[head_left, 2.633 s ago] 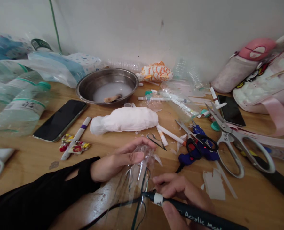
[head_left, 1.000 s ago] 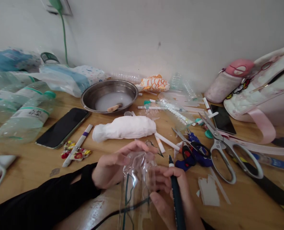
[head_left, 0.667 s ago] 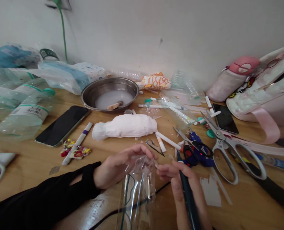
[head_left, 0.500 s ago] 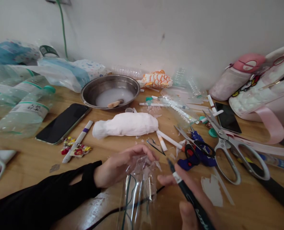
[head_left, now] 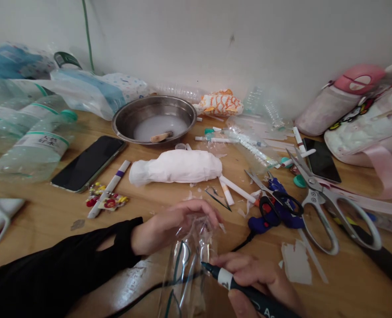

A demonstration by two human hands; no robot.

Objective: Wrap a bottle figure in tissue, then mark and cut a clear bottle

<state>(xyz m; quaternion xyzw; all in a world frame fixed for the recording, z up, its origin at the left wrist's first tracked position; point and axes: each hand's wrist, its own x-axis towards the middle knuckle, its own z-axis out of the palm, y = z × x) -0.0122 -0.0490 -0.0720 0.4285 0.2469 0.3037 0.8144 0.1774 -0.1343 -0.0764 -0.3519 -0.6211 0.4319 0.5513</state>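
Note:
My left hand (head_left: 179,223) is wrapped round the top end of a clear plastic piece (head_left: 186,274), which looks cut from a bottle and bears dark curved lines. My right hand (head_left: 258,278) grips a dark marker (head_left: 245,289) with a white band. Its tip points left and meets or nearly meets the plastic's right side; I cannot tell which. Just beyond my hands lies a white wrapped bottle-shaped form (head_left: 179,167). A small dark-edged plastic scrap (head_left: 218,198) rests near my left fingertips.
Behind stands a steel bowl (head_left: 119,126) of cloudy liquid with a brush in it. Black-handled scissors (head_left: 265,198), large metal scissors (head_left: 315,187) and a blue glue gun (head_left: 265,223) lie right. Bottles (head_left: 40,143) and a phone (head_left: 89,163) are left. A black cable (head_left: 139,296) runs under the plastic.
My right hand has brought the marker down and left, so its tip has come from above the table to the clear plastic. My left hand keeps its hold.

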